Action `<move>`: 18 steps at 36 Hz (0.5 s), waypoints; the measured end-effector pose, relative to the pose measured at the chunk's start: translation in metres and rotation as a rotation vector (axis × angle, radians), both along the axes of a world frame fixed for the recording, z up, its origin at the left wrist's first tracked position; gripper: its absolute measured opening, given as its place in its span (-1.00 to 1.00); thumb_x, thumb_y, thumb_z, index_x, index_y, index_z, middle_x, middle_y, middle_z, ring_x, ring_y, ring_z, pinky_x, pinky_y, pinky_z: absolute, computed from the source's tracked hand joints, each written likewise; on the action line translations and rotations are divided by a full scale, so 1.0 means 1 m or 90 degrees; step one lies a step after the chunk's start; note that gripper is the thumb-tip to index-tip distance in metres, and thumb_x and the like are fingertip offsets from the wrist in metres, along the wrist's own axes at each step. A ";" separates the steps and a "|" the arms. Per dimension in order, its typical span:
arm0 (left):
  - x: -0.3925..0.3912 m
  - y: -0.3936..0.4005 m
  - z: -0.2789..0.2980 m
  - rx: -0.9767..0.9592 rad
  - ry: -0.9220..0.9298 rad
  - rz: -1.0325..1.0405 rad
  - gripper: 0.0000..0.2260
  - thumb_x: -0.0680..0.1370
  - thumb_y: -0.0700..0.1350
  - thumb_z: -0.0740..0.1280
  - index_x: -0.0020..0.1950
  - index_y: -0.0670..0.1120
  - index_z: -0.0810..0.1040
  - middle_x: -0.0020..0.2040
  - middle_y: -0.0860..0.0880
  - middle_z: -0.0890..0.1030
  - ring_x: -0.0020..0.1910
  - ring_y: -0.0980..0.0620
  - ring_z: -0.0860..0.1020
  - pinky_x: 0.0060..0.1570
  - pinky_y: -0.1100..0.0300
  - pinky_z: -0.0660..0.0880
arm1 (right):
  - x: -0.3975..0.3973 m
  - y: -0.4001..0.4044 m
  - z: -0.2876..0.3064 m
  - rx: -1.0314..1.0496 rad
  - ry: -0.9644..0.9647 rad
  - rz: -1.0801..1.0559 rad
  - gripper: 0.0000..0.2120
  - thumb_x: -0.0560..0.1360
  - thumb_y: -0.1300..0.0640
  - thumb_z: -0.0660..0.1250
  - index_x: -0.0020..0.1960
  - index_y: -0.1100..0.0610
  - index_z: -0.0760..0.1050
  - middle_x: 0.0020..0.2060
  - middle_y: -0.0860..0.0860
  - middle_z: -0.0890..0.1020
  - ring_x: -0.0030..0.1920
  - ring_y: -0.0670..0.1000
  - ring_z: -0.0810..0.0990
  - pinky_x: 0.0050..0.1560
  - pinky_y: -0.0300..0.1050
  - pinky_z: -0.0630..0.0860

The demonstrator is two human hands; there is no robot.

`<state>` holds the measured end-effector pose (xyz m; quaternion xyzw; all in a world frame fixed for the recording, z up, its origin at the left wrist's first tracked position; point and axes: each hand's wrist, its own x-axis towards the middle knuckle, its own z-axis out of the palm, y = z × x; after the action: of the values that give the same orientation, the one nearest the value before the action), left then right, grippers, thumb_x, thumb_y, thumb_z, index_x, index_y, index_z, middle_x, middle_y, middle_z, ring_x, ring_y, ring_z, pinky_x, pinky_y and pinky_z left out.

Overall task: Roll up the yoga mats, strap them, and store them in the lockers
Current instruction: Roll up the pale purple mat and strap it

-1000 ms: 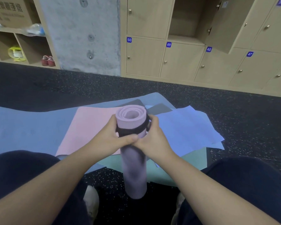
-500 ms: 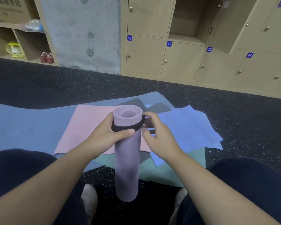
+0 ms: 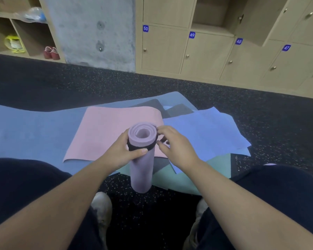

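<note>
A rolled lilac yoga mat stands upright on the dark floor between my knees. A black strap circles it near the top. My left hand grips the roll at the strap, thumb across the front. My right hand is at the roll's right side, fingers curled on the strap's end there. Flat mats lie behind: a pink mat, a periwinkle mat, a green mat and a large blue mat.
Wooden lockers numbered 50 to 47 line the far wall; one locker above 49 stands open. A concrete pillar and shoe shelves are at the left. My shoes are near the roll's base.
My right hand has come off the front of the strap and moved to the roll's right side. The roll now stands a little more upright and further left.
</note>
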<state>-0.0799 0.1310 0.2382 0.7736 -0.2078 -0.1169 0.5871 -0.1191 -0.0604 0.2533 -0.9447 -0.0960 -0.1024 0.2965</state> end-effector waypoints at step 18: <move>-0.016 -0.022 -0.021 0.080 -0.122 0.293 -0.63 0.39 -0.18 0.54 -0.13 -0.01 0.32 -0.08 0.03 0.42 -0.11 0.30 0.44 -0.19 0.49 0.34 | 0.004 0.002 -0.005 -0.016 0.085 -0.027 -0.91 0.61 0.10 0.24 0.06 0.04 0.34 -0.27 -0.26 0.38 -0.29 -0.15 0.39 -0.27 -0.25 0.31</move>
<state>-0.0959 0.1094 0.2168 0.8429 -0.0736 0.0812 0.5268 -0.1153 -0.0583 0.2480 -0.9548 -0.0575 -0.0438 0.2882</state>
